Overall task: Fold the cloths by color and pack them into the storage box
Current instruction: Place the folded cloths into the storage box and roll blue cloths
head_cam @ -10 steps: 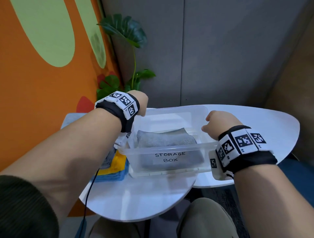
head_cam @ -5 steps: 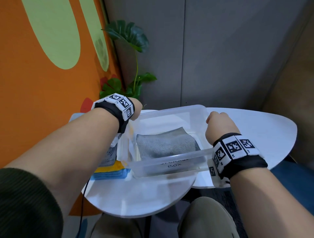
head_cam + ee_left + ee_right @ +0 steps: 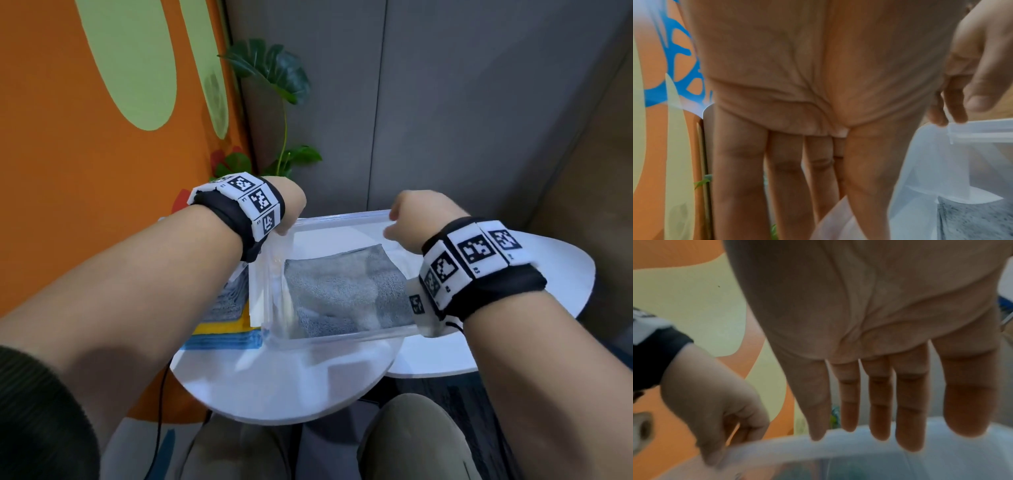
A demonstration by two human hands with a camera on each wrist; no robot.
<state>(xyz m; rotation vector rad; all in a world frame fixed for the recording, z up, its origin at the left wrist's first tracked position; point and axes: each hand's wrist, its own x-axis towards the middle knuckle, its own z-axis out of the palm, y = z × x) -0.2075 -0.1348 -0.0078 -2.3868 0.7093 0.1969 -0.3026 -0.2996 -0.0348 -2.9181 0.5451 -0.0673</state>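
The clear storage box (image 3: pixel 342 337) is tipped up on the white table (image 3: pixel 291 383), its open top facing me. A folded grey cloth (image 3: pixel 342 291) lies inside. My left hand (image 3: pixel 291 205) holds the box's far left corner, fingers curled over the rim (image 3: pixel 777 449) in the right wrist view. My right hand (image 3: pixel 411 219) holds the far right of the rim, thumb and fingertips (image 3: pixel 953 110) at its edge. Left of the box lies a stack of cloths (image 3: pixel 226 329), grey on yellow on blue, partly hidden by my left forearm.
An orange and green wall (image 3: pixel 85 137) runs close along the left, with a leafy plant (image 3: pixel 274 72) in the corner behind the table. A grey partition stands behind. My knees (image 3: pixel 411 438) are under the table's near edge. A black cable hangs at the left.
Both hands moved from the box's sides to its far rim. The box has tipped toward me, so its front label no longer shows and I look straight into it.
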